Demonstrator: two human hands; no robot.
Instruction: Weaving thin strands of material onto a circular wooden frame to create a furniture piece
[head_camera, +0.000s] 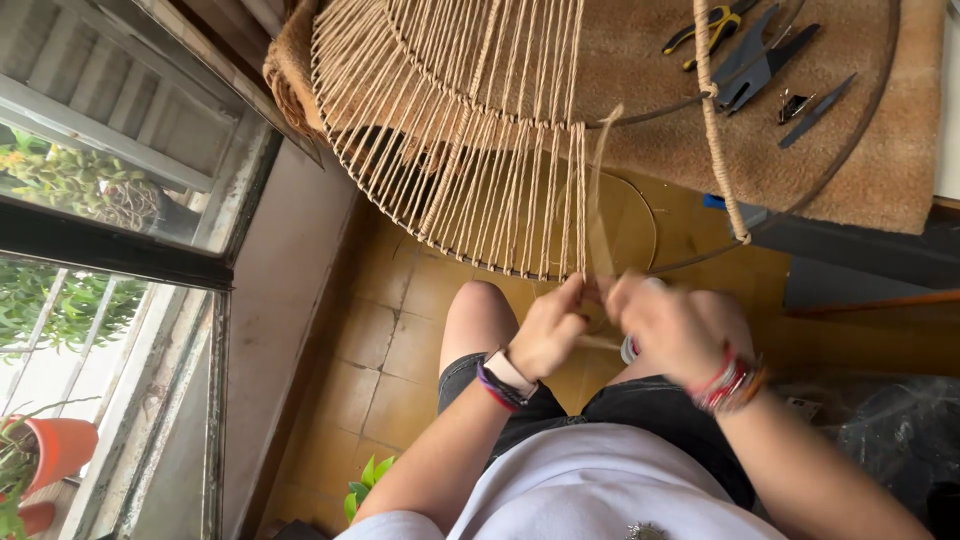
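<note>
A strand of tan cord (603, 190) runs down from the inner ring of a round wire frame (460, 130) to the person's two hands, which meet just below the frame's lower rim, above the knees. The frame is partly wound: close rows of the same cord fan out between its inner and outer rings on the left half, while the right half shows bare wire apart from one cord-wrapped spoke (720, 130). The left hand (548, 332) is closed around the cord near the rim, fingers pinched together, a watch and dark bands on its wrist. The right hand (675, 325) is just beside it, blurred, fingers curled in toward the same strand; whether it truly grips the cord cannot be told. Red and orange bracelets circle that wrist. The frame's upper part lies on a counter covered with a brown mat (860, 150), and on the mat, inside the bare wire ring, rest yellow-handled pliers (700, 30), a dark grey tool (755, 60) and a small clip beside a thin dark blade (815, 108). Under the hands are the person's black shorts and white shirt, then a yellowish tiled floor (400, 340). At far left stands a window (110, 230) with green plants and an orange pot (55, 450) beyond it.
</note>
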